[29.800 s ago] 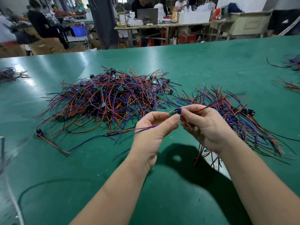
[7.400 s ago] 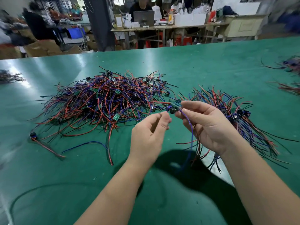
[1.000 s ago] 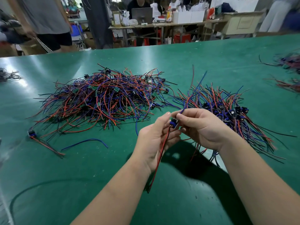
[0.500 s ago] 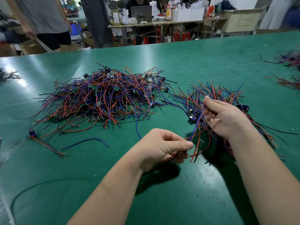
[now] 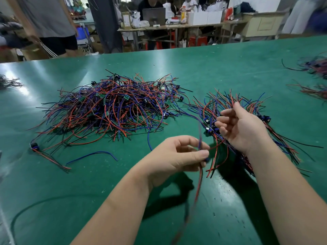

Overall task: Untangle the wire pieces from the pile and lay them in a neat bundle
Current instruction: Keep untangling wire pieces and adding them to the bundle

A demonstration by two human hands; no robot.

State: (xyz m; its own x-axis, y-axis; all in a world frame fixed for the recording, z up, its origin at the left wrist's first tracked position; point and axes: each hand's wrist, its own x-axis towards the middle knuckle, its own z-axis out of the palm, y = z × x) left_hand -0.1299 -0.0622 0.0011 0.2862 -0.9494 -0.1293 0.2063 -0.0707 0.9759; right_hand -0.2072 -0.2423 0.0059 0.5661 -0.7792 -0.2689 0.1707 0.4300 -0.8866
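While left hand (image 5: 177, 156) pinches wire piece (image 5: 199, 179), right hand (image 5: 242, 128) slack, empty, green table (image 5: 230, 68), workshop desks (image 5: 194, 26)

Electronics assembly workshop floor
A long green work table (image 5: 230, 68) carries a heap of red, blue and black wire pieces (image 5: 113, 110) with small connectors; behind it, benches (image 5: 177, 26) hold white boxes (image 5: 205, 17) and a laptop (image 5: 154, 14), with other people (image 5: 47, 20) nearby
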